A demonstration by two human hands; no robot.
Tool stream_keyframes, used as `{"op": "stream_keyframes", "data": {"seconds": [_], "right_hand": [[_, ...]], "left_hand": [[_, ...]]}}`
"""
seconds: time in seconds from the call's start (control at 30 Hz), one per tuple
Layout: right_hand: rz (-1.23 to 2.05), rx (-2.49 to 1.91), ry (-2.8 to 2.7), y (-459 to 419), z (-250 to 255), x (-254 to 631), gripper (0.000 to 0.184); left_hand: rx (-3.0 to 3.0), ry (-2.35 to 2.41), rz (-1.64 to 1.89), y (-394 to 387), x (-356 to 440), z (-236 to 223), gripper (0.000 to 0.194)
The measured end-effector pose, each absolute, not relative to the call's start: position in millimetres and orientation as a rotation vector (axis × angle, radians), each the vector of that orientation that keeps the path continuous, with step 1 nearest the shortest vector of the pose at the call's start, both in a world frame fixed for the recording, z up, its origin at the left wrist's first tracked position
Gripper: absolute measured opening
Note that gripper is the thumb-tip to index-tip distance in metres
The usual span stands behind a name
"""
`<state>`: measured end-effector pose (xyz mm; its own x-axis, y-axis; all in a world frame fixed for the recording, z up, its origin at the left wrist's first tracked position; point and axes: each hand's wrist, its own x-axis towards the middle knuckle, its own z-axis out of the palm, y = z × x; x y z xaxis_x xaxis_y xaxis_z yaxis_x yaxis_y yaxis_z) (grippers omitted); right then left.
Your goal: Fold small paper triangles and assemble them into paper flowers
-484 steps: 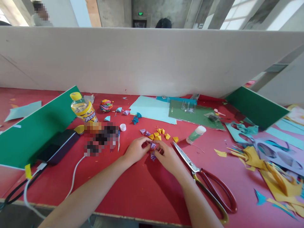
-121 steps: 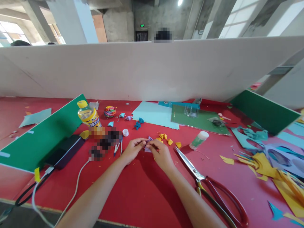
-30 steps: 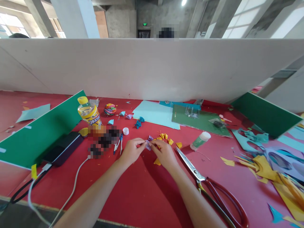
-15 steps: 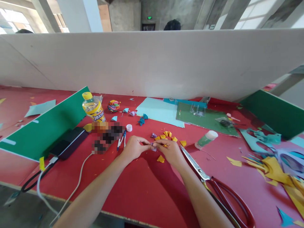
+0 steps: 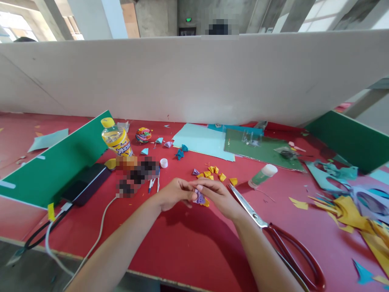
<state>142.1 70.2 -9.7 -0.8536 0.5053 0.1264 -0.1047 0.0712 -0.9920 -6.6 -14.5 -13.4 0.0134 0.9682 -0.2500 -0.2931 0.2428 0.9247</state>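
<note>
My left hand (image 5: 174, 194) and my right hand (image 5: 219, 195) meet a little above the red table (image 5: 170, 243), fingers pinched together on a small folded purple paper piece (image 5: 199, 197). A yellow folded piece (image 5: 206, 202) lies right under it. Behind my hands lies a cluster of small folded yellow pieces (image 5: 214, 173) with one purple piece (image 5: 195, 172) at its left end.
Large red-handled scissors (image 5: 273, 231) lie to the right of my right hand. A glue stick (image 5: 262, 175), a yellow-capped bottle (image 5: 116, 138), a power bank (image 5: 86, 183) with its white cable (image 5: 91, 239), paper sheets (image 5: 203, 142) and cut scraps (image 5: 349, 207) surround the spot. Green dividers (image 5: 54, 162) flank both sides.
My hands have lifted slightly off the table and drawn toward me with the purple piece. The camera has shifted a little.
</note>
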Motion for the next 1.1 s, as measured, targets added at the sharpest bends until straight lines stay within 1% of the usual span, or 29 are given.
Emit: {"op": "stream_keyframes", "data": {"seconds": [0.17,0.23,0.33,0.4,0.5,0.6,0.83,1.0,1.1], "right_hand": [[1.917,-0.120,-1.966,73.0,-5.9,146.6,0.022],[1.890,-0.106,-1.970,73.6,-6.4,145.1,0.019],[1.743,-0.201,-1.922,73.8,-9.2,141.0,0.009],[1.601,-0.276,-1.876,74.7,-11.2,138.9,0.006],[1.421,-0.351,-1.820,77.8,-13.5,138.5,0.003],[1.345,-0.390,-1.828,80.1,-13.9,139.4,0.004],[1.434,-0.328,-1.943,75.6,-7.8,140.7,0.013],[1.488,-0.283,-1.945,74.6,-8.3,141.5,0.015],[1.445,-0.297,-1.940,75.3,-9.8,140.9,0.013]], "left_hand": [[0.627,0.965,1.113,-17.1,-13.1,-23.1,0.036],[0.614,0.938,1.093,-17.3,-14.1,-25.0,0.036],[0.612,0.942,1.080,-16.3,-11.8,-24.4,0.033],[0.601,0.947,1.161,-14.8,-8.7,-21.5,0.030],[0.661,0.981,1.436,-12.6,-4.6,-14.8,0.025],[0.854,1.051,1.594,-12.3,-2.9,-7.9,0.021],[1.005,1.128,1.458,-15.7,-5.6,-2.7,0.021],[1.008,1.128,1.318,-19.4,-8.7,0.4,0.016],[1.108,1.279,1.353,-20.5,-7.6,2.9,0.014]]}}
